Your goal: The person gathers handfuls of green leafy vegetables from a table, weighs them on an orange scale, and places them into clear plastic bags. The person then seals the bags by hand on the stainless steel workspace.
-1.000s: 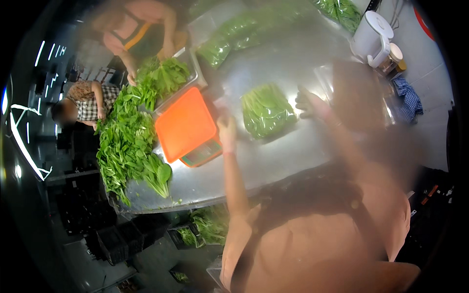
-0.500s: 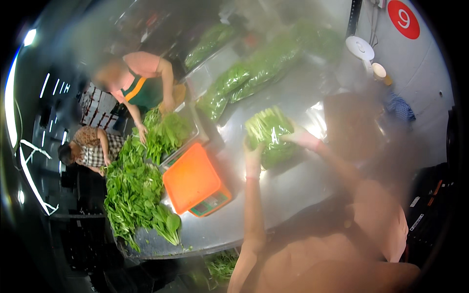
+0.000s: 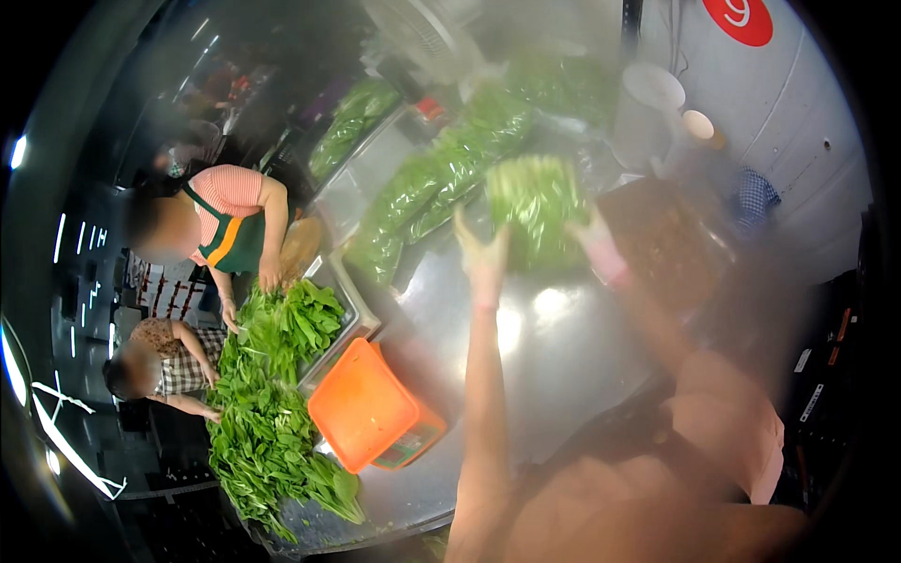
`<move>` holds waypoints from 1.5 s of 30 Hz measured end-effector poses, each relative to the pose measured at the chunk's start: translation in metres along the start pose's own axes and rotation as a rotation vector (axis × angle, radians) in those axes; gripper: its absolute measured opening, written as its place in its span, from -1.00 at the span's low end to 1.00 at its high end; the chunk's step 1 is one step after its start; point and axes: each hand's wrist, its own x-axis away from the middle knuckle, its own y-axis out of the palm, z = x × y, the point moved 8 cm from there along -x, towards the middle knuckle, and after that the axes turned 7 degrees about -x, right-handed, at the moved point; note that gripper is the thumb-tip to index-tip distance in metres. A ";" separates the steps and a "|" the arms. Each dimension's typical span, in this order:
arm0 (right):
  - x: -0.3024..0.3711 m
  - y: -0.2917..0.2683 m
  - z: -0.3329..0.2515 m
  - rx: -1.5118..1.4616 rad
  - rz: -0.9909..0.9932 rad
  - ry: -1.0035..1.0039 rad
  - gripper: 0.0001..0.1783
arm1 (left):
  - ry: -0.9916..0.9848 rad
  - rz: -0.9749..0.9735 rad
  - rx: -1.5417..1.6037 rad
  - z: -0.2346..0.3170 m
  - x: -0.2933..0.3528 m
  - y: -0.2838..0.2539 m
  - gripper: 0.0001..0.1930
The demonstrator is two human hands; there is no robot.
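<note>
Green leaves [image 3: 533,190] filled a clear plastic bag [image 3: 546,242] between left hand [image 3: 483,258] and right hand [image 3: 599,249] — clasped or not (blurred), unclear — a leafy green heap [image 3: 267,427] lay unbagged.

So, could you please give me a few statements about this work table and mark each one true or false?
1. The bagged greens are between the left hand and the right hand. True.
2. The orange-topped scale is right of both hands. False: it is to their left.
3. Loose greens lie left of the scale. True.
4. The round wall sign is blue. False: it is red.
</note>
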 end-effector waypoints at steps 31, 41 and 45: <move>0.070 -0.108 0.032 1.444 0.041 -0.455 -0.49 | -0.605 0.762 0.242 -0.190 0.431 -0.113 -0.49; 0.167 0.027 -0.025 1.151 -0.355 -0.786 -0.55 | -0.803 1.230 -0.399 -0.287 0.546 -0.370 -0.47; 0.245 0.121 0.074 1.366 -0.596 -0.587 -0.49 | -0.812 1.336 -0.685 -0.344 0.552 -0.467 -0.44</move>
